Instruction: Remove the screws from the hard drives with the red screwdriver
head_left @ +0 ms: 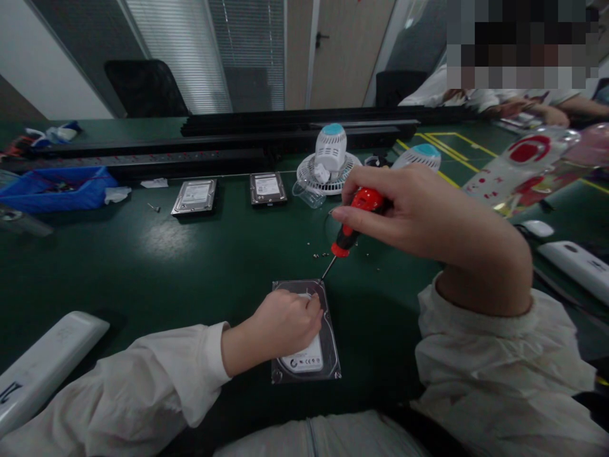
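A hard drive with a white label lies flat on the green table before me. My left hand rests on its upper middle, fingers curled and pressed together; whatever they hold, if anything, is hidden. Above and to the right, my right hand grips a red and black screwdriver by its handle. The screwdriver leans, its tip at the drive's far right corner. Several tiny screws lie just beyond the drive.
Two more hard drives lie farther back. At the left is a blue bin; a small white fan stands behind. Clear bottles are at the right. White devices flank me. Another person's hands show at upper right.
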The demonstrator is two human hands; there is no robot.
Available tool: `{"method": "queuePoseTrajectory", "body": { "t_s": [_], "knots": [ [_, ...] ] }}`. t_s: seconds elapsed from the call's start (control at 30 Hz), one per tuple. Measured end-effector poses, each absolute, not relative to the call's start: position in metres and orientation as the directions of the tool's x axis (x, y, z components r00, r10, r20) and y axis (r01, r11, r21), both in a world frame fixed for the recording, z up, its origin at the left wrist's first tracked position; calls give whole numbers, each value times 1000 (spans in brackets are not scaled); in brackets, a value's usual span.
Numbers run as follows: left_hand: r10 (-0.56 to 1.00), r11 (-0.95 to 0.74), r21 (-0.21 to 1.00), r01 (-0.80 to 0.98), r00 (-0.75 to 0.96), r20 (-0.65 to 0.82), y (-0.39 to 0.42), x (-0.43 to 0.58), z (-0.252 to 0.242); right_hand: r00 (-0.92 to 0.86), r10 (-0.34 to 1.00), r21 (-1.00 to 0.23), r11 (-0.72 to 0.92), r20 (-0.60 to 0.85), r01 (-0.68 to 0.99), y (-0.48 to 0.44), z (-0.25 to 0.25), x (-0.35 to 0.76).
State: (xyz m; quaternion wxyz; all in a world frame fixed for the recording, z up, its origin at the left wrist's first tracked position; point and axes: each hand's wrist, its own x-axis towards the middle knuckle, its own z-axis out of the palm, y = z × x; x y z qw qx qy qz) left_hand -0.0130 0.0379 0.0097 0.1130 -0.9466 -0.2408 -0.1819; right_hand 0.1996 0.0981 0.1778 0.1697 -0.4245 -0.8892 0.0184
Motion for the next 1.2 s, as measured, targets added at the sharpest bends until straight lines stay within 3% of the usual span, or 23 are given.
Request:
{"method": "queuePoseTrajectory", "body": {
  "t_s": [0.97, 1.2],
  "knots": [
    [424, -855, -130, 502, 821, 383, 38, -13, 10, -608, 750, -239, 660, 260, 712, 95, 180, 204],
    [430, -859, -115, 500, 824, 370, 38, -13, 11, -577, 776, -192, 626, 256, 756, 97, 177, 202]
  ]
}}
